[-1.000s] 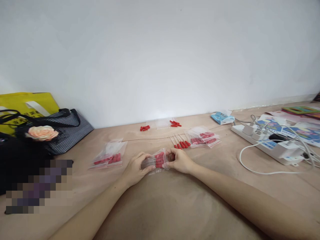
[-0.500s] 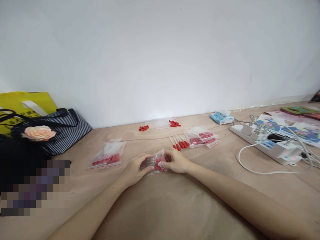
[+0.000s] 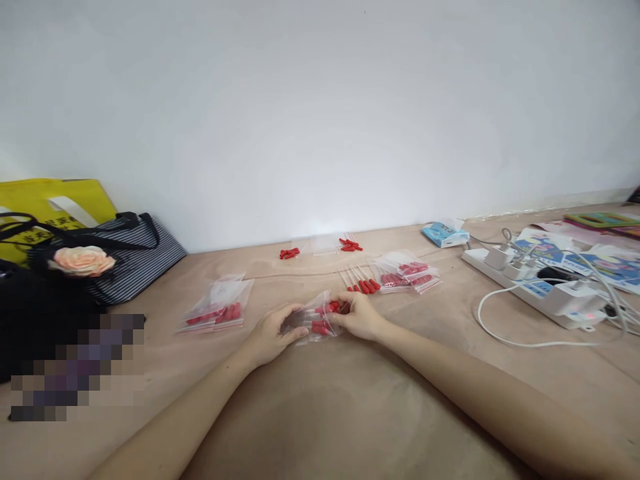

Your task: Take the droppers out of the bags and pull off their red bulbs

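Between my hands is a clear zip bag (image 3: 306,319) with several red-bulbed glass droppers (image 3: 320,328) in it, their bulbs toward the right. My left hand (image 3: 274,335) grips the bag's left side, thumb in front. At the other end, my right hand (image 3: 361,316) has its fingers closed by the red bulbs; whether it pinches a bulb or only the bag edge is partly hidden. Just beyond my right hand, several loose droppers (image 3: 364,285) lie side by side. Filled bags lie to the left (image 3: 220,312) and to the right (image 3: 411,277).
Against the wall are two small piles of red bulbs (image 3: 289,253) beside thin clear tubes (image 3: 326,251). On the right stand a tissue pack (image 3: 443,235) and a white power strip (image 3: 533,287) with a looping cable. A striped bag (image 3: 135,267) and cloth flower (image 3: 83,261) sit left.
The bag has opened out a little between my hands, and the red bulbs at its right end have spread apart. My right hand's fingers have shifted to those bulbs.
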### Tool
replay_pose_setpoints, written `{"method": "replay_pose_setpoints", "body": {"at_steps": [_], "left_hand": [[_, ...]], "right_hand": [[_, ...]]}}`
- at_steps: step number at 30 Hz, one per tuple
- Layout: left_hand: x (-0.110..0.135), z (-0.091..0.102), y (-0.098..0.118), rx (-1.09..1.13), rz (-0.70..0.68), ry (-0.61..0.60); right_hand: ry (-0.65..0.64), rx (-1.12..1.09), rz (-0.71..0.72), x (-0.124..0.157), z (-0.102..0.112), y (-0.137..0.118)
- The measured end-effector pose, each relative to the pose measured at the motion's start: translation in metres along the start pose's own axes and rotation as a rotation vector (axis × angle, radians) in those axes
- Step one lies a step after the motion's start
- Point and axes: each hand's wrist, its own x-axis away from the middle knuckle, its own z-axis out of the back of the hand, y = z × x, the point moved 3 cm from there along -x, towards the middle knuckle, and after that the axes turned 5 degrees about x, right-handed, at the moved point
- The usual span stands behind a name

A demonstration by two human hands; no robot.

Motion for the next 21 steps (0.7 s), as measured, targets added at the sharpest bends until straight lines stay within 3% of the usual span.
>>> {"method": "replay_pose_setpoints", "body": {"at_steps": [4,7,10,14,18,21], "left_hand": [[0.000,0.000,-0.002,0.011,0.003,0.009],[0.000,0.001,-0.001,0.020,0.013,0.009],[-0.001,0.001,0.000,0.014,0.013,0.004],[-0.001,0.006,-0.006,0.014,0.034,-0.012],[0.000,0.015,-0.018,0.014,0.071,-0.005],[-0.001,0.019,-0.023,0.029,0.088,0.015]], "right_hand": [[0.037,-0.273,-0.232,-0.001,0.009,0.006],[0.028,-0.381,-0.300,0.000,0.013,0.006],[0.024,-0.414,-0.279,0.000,0.011,0.004],[0.079,-0.281,-0.153,-0.004,0.018,-0.001],[0.138,-0.138,-0.023,-0.010,0.053,-0.013],[0.330,0.024,0.050,-0.013,0.083,-0.017]]}}
